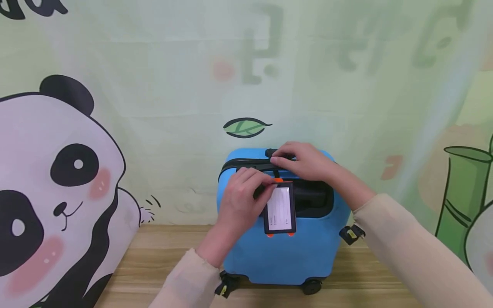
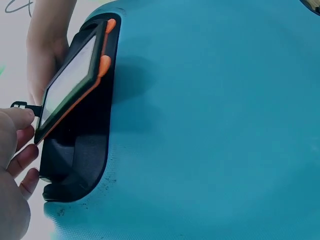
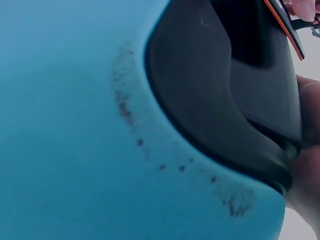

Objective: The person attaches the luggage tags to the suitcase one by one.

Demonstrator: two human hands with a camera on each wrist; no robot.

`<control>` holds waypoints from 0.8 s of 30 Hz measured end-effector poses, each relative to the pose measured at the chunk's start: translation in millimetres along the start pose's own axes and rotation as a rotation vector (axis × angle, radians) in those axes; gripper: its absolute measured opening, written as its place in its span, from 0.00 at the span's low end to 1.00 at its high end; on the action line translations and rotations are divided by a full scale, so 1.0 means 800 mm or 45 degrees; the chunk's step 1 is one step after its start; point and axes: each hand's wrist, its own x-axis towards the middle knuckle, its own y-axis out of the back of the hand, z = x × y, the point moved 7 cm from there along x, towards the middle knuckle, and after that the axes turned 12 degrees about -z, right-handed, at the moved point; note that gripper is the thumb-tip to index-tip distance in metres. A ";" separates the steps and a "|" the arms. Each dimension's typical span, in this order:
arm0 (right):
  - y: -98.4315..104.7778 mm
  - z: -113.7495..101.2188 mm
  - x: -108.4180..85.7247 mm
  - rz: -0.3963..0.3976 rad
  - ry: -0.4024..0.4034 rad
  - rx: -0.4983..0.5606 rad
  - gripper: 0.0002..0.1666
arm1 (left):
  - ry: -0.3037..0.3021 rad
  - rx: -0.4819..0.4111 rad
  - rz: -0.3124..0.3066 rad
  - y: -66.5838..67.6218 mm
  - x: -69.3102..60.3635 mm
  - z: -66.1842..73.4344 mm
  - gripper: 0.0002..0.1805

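A blue suitcase (image 1: 285, 252) stands upright on the wooden surface. A luggage tag (image 1: 280, 209) with a black frame, orange edging and a white card hangs before its black recessed panel (image 1: 313, 196). My left hand (image 1: 244, 194) pinches the tag's short black strap (image 2: 34, 110) at its upper end, between thumb and forefinger; a small buckle (image 2: 19, 104) shows beyond the thumb. My right hand (image 1: 308, 160) is at the suitcase's top, thumb and forefinger close together by a black piece (image 1: 271, 152). Whether they grip it is hidden.
Behind the suitcase hangs a pale green backdrop (image 1: 173, 85) printed with a panda and bamboo. The wooden surface (image 1: 173, 252) extends on both sides. Black wheels (image 1: 311, 286) show at the suitcase's base, and dark scuffs (image 3: 122, 105) mark its shell beside the panel.
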 end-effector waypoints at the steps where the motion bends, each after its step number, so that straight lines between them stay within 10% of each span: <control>1: 0.000 0.000 0.003 -0.002 0.003 0.022 0.20 | 0.004 -0.014 -0.002 0.000 0.001 -0.001 0.09; 24: 0.018 -0.003 -0.008 0.354 0.197 0.143 0.04 | 0.218 -0.167 -0.042 0.004 0.038 -0.013 0.08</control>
